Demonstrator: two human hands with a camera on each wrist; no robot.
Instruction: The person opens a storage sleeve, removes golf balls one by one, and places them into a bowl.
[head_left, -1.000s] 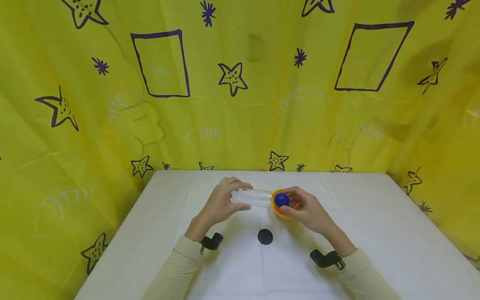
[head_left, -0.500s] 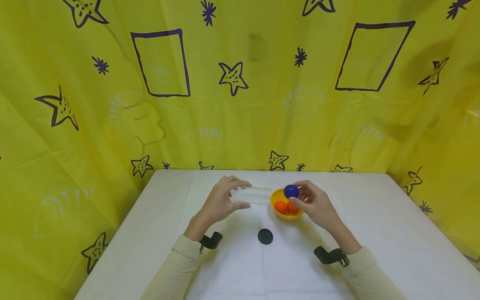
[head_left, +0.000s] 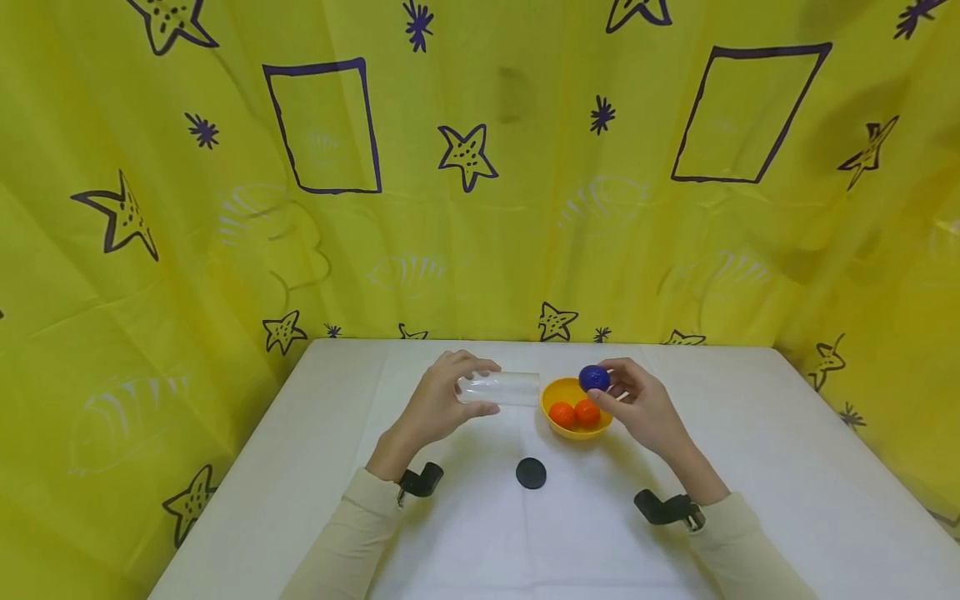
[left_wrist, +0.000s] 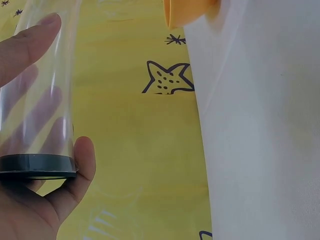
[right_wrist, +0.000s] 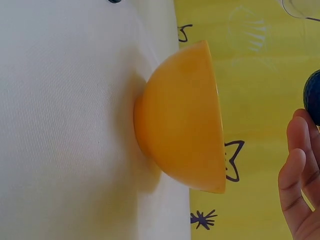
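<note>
My left hand (head_left: 437,402) grips a clear plastic tube (head_left: 513,389) held sideways above the table, its far end pointing right toward the bowl. In the left wrist view the tube (left_wrist: 47,90) looks see-through and has a black cap (left_wrist: 37,165) on the end by the palm. My right hand (head_left: 636,402) pinches a dimpled dark blue golf ball (head_left: 594,378) over the back right rim of a yellow bowl (head_left: 576,433). Two orange balls (head_left: 562,414) lie in that bowl. The right wrist view shows the bowl (right_wrist: 182,117) upright on the table and only part of the blue ball (right_wrist: 313,97).
A round black disc (head_left: 531,473) lies on the white table (head_left: 480,533) between the forearms, in front of the bowl. Behind the table hangs a yellow curtain (head_left: 510,250) with drawn stars. Black camera mounts (head_left: 422,481) sit on both wrists.
The right hand has lifted the blue ball up and to the right, away from the tube's end, so both orange balls show. The left hand and tube have shifted slightly.
</note>
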